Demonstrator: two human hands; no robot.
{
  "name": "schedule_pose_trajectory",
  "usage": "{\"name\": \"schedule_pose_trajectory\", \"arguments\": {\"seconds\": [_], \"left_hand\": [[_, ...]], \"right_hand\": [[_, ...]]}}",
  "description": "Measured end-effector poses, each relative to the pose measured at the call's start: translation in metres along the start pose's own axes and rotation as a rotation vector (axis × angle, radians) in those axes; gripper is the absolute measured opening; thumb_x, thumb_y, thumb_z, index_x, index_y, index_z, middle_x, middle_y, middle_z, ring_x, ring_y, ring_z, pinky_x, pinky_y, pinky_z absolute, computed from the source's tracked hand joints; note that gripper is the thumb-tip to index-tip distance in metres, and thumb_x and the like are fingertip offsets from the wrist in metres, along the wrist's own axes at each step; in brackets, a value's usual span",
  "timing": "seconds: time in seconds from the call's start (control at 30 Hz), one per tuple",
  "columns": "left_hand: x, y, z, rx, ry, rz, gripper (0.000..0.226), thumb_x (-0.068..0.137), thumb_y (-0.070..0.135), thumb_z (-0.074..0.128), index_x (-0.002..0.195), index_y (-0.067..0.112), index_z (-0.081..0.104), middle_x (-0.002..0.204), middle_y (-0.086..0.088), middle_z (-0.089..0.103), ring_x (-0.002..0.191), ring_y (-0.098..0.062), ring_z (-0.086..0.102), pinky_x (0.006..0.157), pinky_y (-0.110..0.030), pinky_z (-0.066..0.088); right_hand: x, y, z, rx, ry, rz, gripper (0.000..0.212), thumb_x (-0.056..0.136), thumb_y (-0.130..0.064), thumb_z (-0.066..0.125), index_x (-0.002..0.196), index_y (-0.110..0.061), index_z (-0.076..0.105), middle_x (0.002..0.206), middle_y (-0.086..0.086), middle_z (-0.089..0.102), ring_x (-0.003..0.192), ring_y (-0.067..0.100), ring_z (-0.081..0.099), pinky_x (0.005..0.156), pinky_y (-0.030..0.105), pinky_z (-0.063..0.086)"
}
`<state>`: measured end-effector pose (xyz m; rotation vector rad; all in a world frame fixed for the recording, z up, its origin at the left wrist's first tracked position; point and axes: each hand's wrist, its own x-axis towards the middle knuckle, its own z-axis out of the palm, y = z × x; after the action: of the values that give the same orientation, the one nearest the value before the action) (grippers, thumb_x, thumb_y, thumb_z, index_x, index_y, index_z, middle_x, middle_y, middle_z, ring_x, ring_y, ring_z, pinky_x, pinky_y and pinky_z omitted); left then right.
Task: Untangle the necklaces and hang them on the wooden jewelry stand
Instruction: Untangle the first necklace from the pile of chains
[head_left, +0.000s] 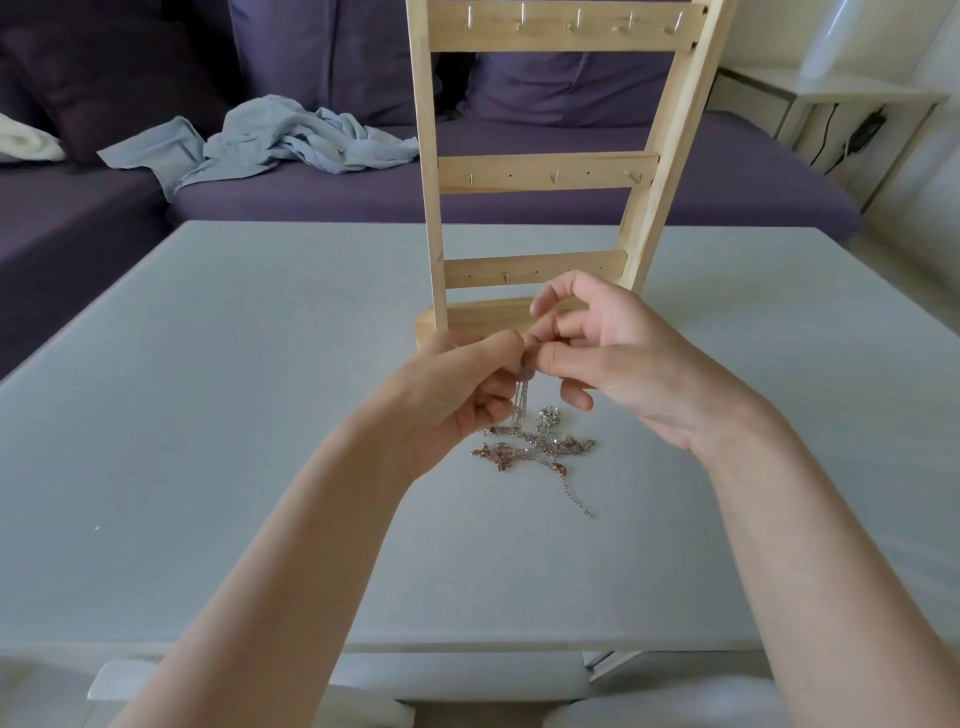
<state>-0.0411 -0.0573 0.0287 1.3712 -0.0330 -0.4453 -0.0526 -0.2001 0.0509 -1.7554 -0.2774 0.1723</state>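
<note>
Both hands, left hand (457, 387) and right hand (608, 358), pinch 1 silver chain (521, 402), seemingly. It hangs to tangled necklaces (535, 447) before the wooden jewelry stand (545, 171).

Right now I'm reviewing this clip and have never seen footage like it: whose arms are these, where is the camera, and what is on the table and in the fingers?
There is no machine here. The single picture comes from a wide-angle camera worn on a person's head, looking forward and down, so the two bare arms reaching in from the bottom are that person's own. The left hand and right hand meet above a grey table and both pinch a thin silver chain that hangs down from the fingertips. Its lower end runs into a tangled pile of necklaces, silver and rose-coloured, lying on the table. Behind the hands stands the wooden jewelry stand, three bars with small hooks, with nothing hanging on them. Further back is a purple sofa with a crumpled light blue cloth.
</note>
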Motion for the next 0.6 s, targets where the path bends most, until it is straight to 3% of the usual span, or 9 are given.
{"name": "schedule_pose_trajectory", "arguments": {"seconds": [0.1, 0.2, 0.4, 0.6], "left_hand": [[-0.0017, 0.0018, 0.0002, -0.111, -0.043, -0.063, 0.021, 0.077, -0.002, 0.051, 0.060, 0.011, 0.049, 0.057, -0.001, 0.049, 0.039, -0.005, 0.029, 0.041, -0.014, 0.028], [-0.0040, 0.0038, 0.0014, -0.184, -0.079, -0.096, 0.008, 0.065, 0.006, 0.052, 0.059, 0.011, 0.050, 0.057, -0.002, 0.050, 0.038, -0.005, 0.030, 0.042, -0.013, 0.028], [-0.0003, 0.0027, 0.0025, -0.218, -0.044, -0.118, 0.047, 0.082, -0.004, 0.040, 0.040, 0.014, 0.051, 0.052, -0.001, 0.046, 0.039, -0.006, 0.028, 0.041, -0.013, 0.028], [0.0018, 0.0027, 0.0037, -0.136, 0.098, -0.042, 0.024, 0.083, -0.003, 0.045, 0.062, 0.009, 0.045, 0.062, -0.007, 0.045, 0.041, -0.007, 0.029, 0.041, -0.015, 0.030]], "right_hand": [[-0.0011, -0.0003, -0.0025, -0.003, -0.037, 0.006, 0.024, 0.085, 0.005, 0.058, 0.094, -0.013, 0.046, 0.074, 0.000, 0.062, 0.067, 0.017, 0.048, 0.048, 0.021, 0.036], [-0.0022, -0.0010, -0.0036, 0.011, -0.051, 0.014, 0.022, 0.086, 0.005, 0.056, 0.093, -0.013, 0.047, 0.071, -0.003, 0.062, 0.058, 0.012, 0.046, 0.051, 0.020, 0.037], [-0.0002, 0.0001, -0.0007, -0.055, -0.022, 0.010, 0.019, 0.088, 0.002, 0.055, 0.094, -0.013, 0.047, 0.072, -0.003, 0.059, 0.056, 0.012, 0.044, 0.055, 0.019, 0.039], [0.0030, 0.0027, -0.0037, -0.117, 0.085, -0.012, 0.019, 0.087, -0.002, 0.057, 0.093, -0.017, 0.047, 0.070, -0.008, 0.058, 0.054, 0.013, 0.046, 0.060, 0.021, 0.040]]}}
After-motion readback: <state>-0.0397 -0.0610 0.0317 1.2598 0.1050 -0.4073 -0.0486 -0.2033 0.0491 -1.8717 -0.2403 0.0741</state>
